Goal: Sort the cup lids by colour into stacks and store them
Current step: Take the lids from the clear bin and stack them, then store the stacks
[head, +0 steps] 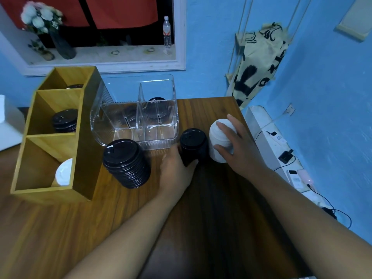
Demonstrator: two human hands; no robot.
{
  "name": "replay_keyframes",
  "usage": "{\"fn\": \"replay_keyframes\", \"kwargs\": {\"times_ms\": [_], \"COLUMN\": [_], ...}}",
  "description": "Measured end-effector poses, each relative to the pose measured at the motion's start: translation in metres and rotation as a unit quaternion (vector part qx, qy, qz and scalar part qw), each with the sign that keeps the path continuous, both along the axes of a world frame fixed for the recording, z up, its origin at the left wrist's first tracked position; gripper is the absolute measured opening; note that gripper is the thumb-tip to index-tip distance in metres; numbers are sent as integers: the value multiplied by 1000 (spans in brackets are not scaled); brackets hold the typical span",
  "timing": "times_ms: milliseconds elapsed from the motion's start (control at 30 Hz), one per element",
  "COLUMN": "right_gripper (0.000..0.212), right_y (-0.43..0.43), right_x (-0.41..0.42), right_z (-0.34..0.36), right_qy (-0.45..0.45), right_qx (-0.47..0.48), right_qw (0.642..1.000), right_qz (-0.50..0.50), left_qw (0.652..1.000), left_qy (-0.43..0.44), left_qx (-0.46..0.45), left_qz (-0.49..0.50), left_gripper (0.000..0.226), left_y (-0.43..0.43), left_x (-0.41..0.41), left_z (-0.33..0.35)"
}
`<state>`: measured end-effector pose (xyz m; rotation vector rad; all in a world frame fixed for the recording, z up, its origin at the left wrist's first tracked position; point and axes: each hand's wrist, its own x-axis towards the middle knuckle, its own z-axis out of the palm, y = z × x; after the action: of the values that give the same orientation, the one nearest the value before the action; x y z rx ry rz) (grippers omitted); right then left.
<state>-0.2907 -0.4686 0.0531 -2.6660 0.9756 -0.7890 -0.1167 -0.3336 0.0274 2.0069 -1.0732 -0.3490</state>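
A stack of black lids stands on the wooden table, and my left hand grips it from the near side. Right beside it stands a stack of white lids, which my right hand holds with fingers over the top and thumb on the side. A taller, leaning stack of black lids stands free to the left. The wooden three-compartment rack holds black lids in the middle bay, black lids in the far bay and white lids in the near bay.
A clear plastic organiser with dividers stands behind the stacks, with black lids visible at its back. The table's right edge runs close to my right hand; beyond it lie power strips and cables. A window sill with a vase and a bottle is behind.
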Motion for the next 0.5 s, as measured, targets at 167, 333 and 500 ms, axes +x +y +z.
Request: {"fn": "replay_keyframes", "kwargs": {"times_ms": [167, 333, 500], "right_gripper": [68, 79, 61], "right_y": [-11, -4, 25], "right_x": [6, 7, 39], "right_z": [3, 12, 35], "right_qy": [15, 40, 65], "right_qx": [4, -23, -176], "right_qw": [1000, 999, 982], "right_qz": [4, -22, -26], "left_qw": [999, 996, 986], "left_qy": [-13, -74, -125], "left_qx": [28, 40, 43], "left_qz": [4, -31, -106], "left_gripper": [58, 56, 59], "left_y": [-10, 24, 88], "left_x": [5, 11, 23], "left_z": [4, 3, 4]}}
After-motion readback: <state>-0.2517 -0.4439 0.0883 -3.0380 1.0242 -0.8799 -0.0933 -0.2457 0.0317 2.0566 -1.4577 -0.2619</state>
